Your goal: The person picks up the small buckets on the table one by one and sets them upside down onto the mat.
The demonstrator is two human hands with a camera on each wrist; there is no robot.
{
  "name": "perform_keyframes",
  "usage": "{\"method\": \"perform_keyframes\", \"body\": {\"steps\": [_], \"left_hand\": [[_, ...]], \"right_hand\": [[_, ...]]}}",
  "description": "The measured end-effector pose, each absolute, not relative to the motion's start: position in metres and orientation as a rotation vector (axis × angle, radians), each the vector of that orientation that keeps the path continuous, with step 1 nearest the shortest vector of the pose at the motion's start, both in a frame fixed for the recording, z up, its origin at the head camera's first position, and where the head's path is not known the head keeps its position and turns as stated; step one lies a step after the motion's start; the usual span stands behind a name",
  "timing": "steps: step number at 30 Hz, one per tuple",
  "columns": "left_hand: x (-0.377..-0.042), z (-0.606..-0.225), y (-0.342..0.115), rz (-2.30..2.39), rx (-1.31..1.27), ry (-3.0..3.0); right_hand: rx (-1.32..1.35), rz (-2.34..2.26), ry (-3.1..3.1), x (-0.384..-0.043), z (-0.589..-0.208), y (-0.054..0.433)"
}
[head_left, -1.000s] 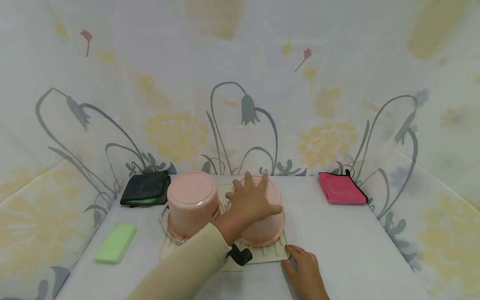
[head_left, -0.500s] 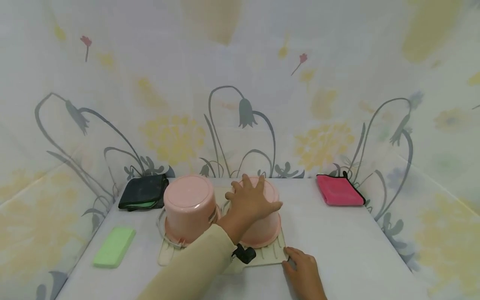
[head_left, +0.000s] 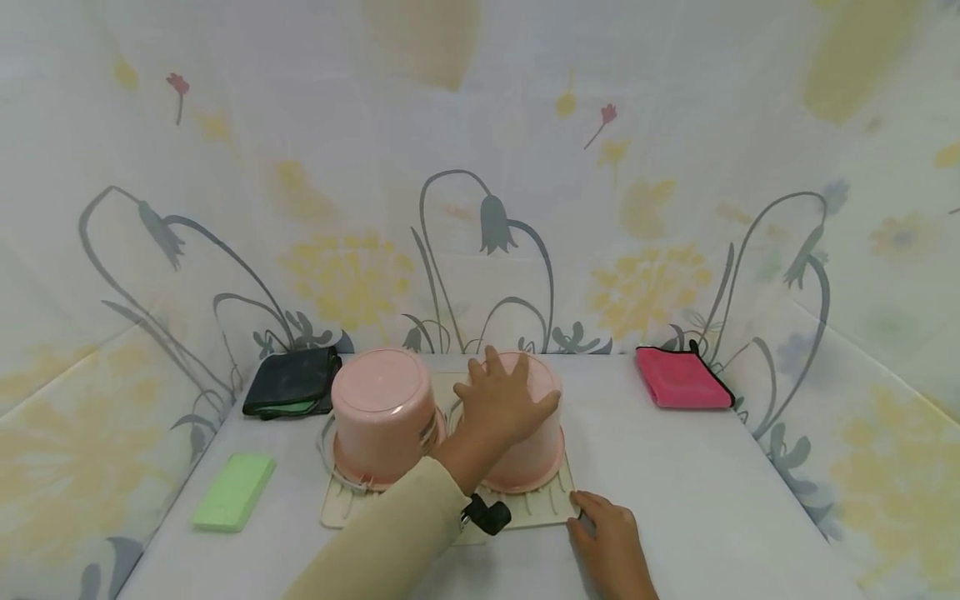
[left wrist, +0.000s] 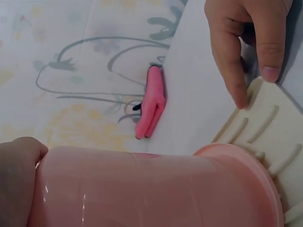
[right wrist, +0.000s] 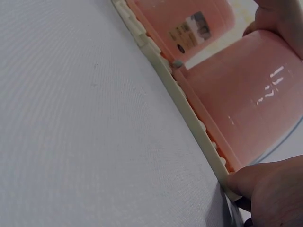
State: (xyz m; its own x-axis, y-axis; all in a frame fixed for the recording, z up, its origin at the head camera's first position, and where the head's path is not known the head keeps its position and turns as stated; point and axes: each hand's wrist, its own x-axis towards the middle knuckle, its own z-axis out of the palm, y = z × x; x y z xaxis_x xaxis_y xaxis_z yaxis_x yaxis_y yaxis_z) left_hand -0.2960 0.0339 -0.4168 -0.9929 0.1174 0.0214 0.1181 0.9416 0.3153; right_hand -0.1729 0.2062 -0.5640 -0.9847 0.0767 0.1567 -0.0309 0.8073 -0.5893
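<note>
Two pink buckets stand upside down on a cream ridged draining board (head_left: 536, 507). My left hand (head_left: 498, 408), fingers spread, rests on the upturned base of the right bucket (head_left: 528, 462). The left wrist view shows that bucket's smooth side (left wrist: 142, 189) and flared rim. Beside it is the left bucket (head_left: 382, 417), with its handle down and a label (right wrist: 191, 33) visible in the right wrist view. At the board's front right corner my right hand (head_left: 611, 542) pinches the edge between thumb and fingers. The left forearm hides part of the board.
A folded black cloth item (head_left: 292, 382) with green inside lies at back left. Nearer is a light green block (head_left: 234, 492). A folded pink cloth with black edging (head_left: 684, 377) lies at back right. Patterned curtain walls enclose the white table (head_left: 675, 483).
The whole head view shifts slightly. Both hands keep their places on the right bucket and the board's corner; the buckets stay put on the board.
</note>
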Motion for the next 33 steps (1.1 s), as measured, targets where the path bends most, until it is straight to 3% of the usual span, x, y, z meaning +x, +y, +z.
{"method": "perform_keyframes", "body": {"steps": [15, 26, 33], "left_hand": [[-0.285, -0.436, 0.007, -0.804, -0.420, -2.850], [-0.230, -0.452, -0.019, -0.898, -0.674, -2.592], [-0.199, -0.458, -0.058, -0.894, -0.834, -2.613]], "right_hand": [[-0.030, 0.932, -2.806, -0.177, -0.567, 0.211], [-0.019, 0.902, -2.801, -0.177, -0.567, 0.219], [-0.024, 0.921, -2.901, -0.179, -0.559, 0.226]]}}
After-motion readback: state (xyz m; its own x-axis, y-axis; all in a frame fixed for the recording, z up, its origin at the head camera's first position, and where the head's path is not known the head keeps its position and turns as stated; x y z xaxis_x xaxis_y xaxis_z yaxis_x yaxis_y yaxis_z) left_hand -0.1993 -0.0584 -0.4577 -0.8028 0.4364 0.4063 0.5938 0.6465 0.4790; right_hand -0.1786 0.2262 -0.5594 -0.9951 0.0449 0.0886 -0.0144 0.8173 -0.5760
